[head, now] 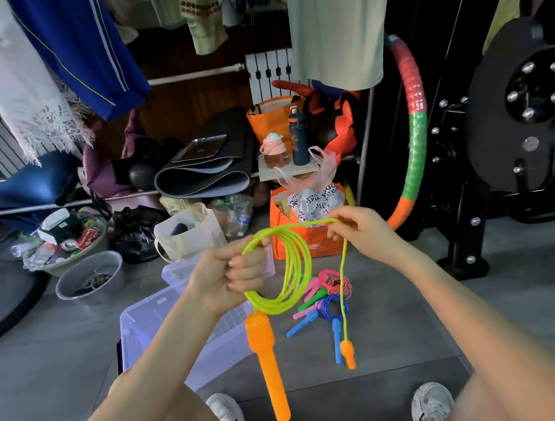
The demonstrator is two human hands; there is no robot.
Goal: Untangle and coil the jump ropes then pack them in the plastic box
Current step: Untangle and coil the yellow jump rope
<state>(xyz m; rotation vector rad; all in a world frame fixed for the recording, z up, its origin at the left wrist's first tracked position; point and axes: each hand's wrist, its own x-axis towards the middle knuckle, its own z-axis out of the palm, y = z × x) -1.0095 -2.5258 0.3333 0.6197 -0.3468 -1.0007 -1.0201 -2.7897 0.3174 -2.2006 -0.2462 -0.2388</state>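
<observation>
While the translucent lilac plastic box point(141, 324) waits on the floor below your left hand point(231, 276), the step in hand is coiling. Your left hand is clenched round several loops of the yellow-green plastic jump rope point(291, 273). Your right hand point(363, 229) pinches the free run. Pink, blue and red-white ropes point(327, 297) lie on the floor between and below both hands, unpacked. Large orange handle point(267, 363) hangs under the left fist; small orange handle point(348, 353) dangles below the right. Next, by my reading: feed the last loops into your left grip, then lower the coil into the box.
</observation>
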